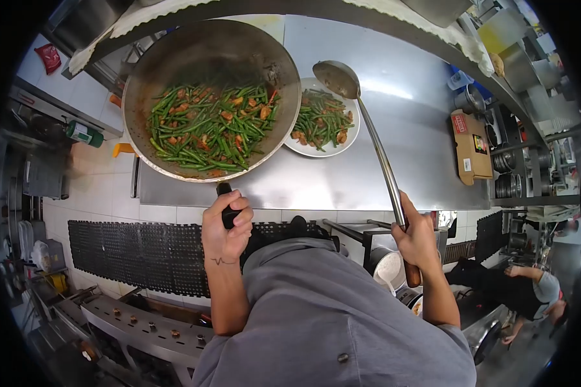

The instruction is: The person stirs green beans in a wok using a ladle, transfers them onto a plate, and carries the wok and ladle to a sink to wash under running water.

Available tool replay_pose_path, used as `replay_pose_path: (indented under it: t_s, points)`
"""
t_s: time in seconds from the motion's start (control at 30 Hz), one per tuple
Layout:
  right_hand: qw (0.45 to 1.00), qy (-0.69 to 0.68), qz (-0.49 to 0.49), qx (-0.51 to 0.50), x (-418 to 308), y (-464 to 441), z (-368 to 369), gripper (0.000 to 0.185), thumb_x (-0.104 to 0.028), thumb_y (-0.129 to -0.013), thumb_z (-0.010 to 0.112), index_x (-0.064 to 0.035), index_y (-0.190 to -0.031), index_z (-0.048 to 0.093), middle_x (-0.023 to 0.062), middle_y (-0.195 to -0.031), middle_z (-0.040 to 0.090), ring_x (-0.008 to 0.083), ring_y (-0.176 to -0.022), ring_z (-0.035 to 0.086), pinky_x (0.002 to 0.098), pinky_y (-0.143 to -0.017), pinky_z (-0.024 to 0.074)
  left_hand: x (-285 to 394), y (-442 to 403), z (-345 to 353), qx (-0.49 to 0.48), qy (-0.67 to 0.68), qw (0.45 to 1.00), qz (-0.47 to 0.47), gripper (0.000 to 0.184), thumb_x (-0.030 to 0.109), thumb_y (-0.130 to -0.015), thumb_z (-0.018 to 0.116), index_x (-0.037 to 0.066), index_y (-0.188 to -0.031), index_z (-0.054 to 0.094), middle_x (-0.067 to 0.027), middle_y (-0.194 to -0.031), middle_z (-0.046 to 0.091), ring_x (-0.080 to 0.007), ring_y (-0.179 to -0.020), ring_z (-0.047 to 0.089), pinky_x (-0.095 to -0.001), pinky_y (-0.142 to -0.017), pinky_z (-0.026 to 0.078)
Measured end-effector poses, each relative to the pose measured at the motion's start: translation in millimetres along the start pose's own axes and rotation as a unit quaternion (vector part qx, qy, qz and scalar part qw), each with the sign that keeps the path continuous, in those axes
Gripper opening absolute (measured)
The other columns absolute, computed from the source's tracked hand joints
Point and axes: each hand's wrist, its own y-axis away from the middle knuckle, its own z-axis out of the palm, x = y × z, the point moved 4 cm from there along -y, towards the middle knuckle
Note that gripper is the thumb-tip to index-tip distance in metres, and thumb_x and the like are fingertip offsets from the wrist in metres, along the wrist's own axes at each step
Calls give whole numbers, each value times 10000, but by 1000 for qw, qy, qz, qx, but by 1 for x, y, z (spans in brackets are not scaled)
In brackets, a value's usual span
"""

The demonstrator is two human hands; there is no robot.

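My left hand (pixel 226 226) is closed around the black handle of a large wok (pixel 284 97), which is tilted so its inside faces me. Green beans with small browned pieces (pixel 213 126) lie in the wok. My right hand (pixel 417 235) grips a long metal ladle (pixel 382 151) near its wooden end. The ladle's bowl is over the far right rim of a white plate (pixel 316 152); I cannot tell if they touch. More green beans (pixel 323 119) are heaped on that plate, just right of the wok, whose edge partly hides the plate.
A steel counter (pixel 400 148) carries the plate and a cardboard box (pixel 469 145) at right. Overhead runs a shelf edge (pixel 239 9). Behind me are a stove (pixel 142 326) at left and another person (pixel 529 290) at right. A black mat (pixel 135 255) covers the floor.
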Motion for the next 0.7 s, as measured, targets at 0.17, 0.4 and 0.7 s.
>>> replay_pose_path:
  t_s: [0.17,0.4,0.7]
  points:
    - [987,-147,36,-46,29,-9,8,639,46,-720,562,28,-1341,411,79,-604,536,130,-474,491,265,-486,408,-4,-5,-1,-13,9,1000,18,111,90,-911,470,6,-846,503,-23,-698,466,-123,-530,423,-205,-326,316]
    - [956,-279,32,-83,-33,-34,-7,582,38,-749,539,73,-1319,423,17,-613,524,88,-465,449,242,-452,389,-3,-5,-1,-3,12,1000,18,116,95,-905,484,21,-819,505,-17,-684,470,-114,-522,419,-194,-317,300]
    - [954,-99,40,-279,-162,-6,35,530,-76,-805,549,38,-1300,396,77,-584,539,175,-448,538,311,-455,445,28,-15,12,-23,23,999,9,161,64,-855,557,79,-753,433,-34,-663,518,-114,-500,438,-192,-325,286]
